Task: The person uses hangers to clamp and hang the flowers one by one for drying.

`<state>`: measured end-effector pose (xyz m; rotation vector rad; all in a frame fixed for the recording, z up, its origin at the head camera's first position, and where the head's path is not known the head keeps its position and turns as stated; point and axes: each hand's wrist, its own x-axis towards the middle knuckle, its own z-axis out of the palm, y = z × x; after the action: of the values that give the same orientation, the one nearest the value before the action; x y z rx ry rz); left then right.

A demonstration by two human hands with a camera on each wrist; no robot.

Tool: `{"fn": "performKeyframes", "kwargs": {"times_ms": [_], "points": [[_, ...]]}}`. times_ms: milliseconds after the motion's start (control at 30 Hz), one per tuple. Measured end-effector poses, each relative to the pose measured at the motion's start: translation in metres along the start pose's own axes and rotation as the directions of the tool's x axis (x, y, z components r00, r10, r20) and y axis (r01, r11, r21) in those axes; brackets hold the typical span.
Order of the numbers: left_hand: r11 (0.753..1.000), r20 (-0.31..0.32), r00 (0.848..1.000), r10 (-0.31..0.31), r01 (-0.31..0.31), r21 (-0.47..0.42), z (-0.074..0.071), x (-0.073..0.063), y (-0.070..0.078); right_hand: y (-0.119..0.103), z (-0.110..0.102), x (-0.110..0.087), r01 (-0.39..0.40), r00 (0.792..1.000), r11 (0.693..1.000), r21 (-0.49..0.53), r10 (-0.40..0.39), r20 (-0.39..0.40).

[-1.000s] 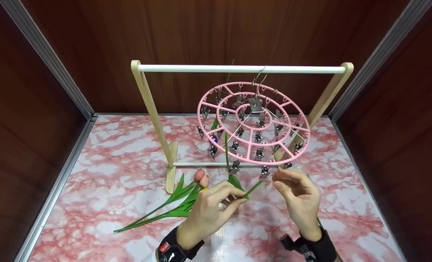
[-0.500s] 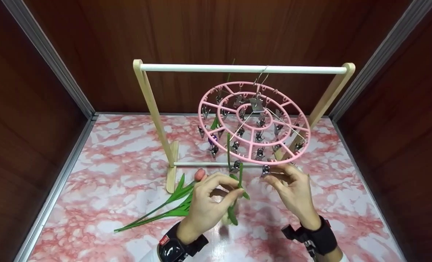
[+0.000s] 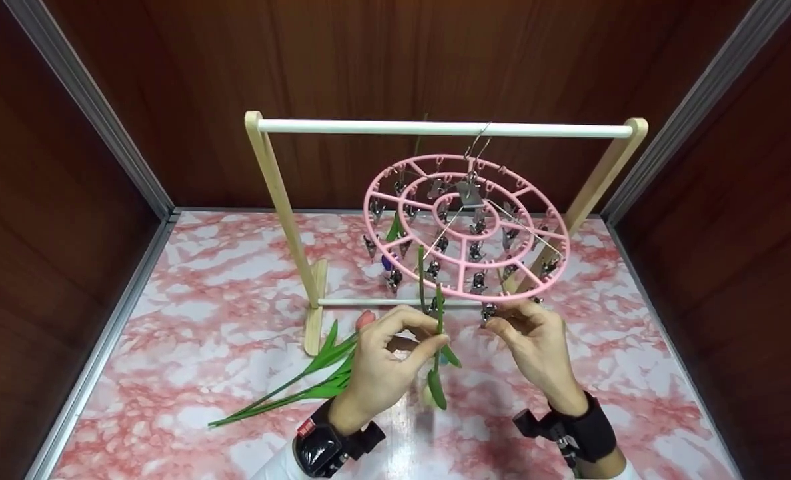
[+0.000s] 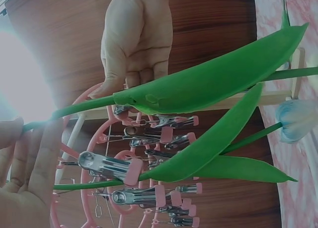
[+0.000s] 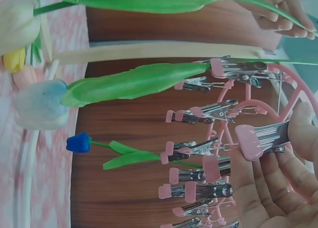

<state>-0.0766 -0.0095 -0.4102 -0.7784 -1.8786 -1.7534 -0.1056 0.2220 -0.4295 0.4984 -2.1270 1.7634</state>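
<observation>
My left hand [image 3: 392,363] pinches the green stem of an artificial white tulip [image 5: 19,22] near its end, so the bloom hangs downward and the stem points up beneath the pink hanger's rim. Thumb and fingers of my right hand [image 3: 538,350] grip a metal clip [image 5: 261,141] with pink tips at the front of the round pink clip hanger [image 3: 462,270]. Left of that clip, a light-blue tulip [image 5: 42,104] hangs upside down by its stem from another clip. Farther back hangs a dark-blue tulip [image 5: 78,142].
The hanger hooks over the white bar [image 3: 368,127] of a wooden-legged rack. Several metal clips dangle around its rings. On the marbled table [image 3: 188,320], tulips with green stems [image 3: 262,403] lie at the left, among them a pink tulip [image 3: 365,319]. Brown panels enclose the space.
The tulip stem in my left hand has swung from slanting right to upright. My right hand has moved up and left from below the rim and taken hold of the clip.
</observation>
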Motion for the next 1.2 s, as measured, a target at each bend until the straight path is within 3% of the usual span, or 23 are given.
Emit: {"fn": "performKeyframes", "kwargs": {"times_ms": [233,467,767,933,1200], "points": [[0.999,0.001,0.999,-0.035,0.035,-0.022,0.002,0.003,0.002,0.005,0.009,-0.002,0.122,0.991,0.986,0.112,-0.128,0.046],[0.999,-0.002,1.0,-0.027,0.027,-0.044,0.002,0.004,0.0,0.01,0.022,-0.005,0.199,0.971,0.953,0.227,-0.224,0.089],[0.998,-0.014,1.0,0.012,-0.013,-0.066,0.002,0.007,-0.006,0.01,0.033,-0.007,0.226,0.964,0.95,0.216,-0.25,0.092],[0.998,-0.024,1.0,-0.005,0.003,-0.061,0.001,0.009,-0.008,0.01,0.038,-0.008,0.247,0.961,0.947,0.204,-0.266,0.074],[0.998,-0.035,0.999,-0.008,0.006,-0.056,-0.001,0.01,-0.014,0.008,0.049,-0.007,0.287,0.952,0.903,0.32,-0.305,0.006]]}}
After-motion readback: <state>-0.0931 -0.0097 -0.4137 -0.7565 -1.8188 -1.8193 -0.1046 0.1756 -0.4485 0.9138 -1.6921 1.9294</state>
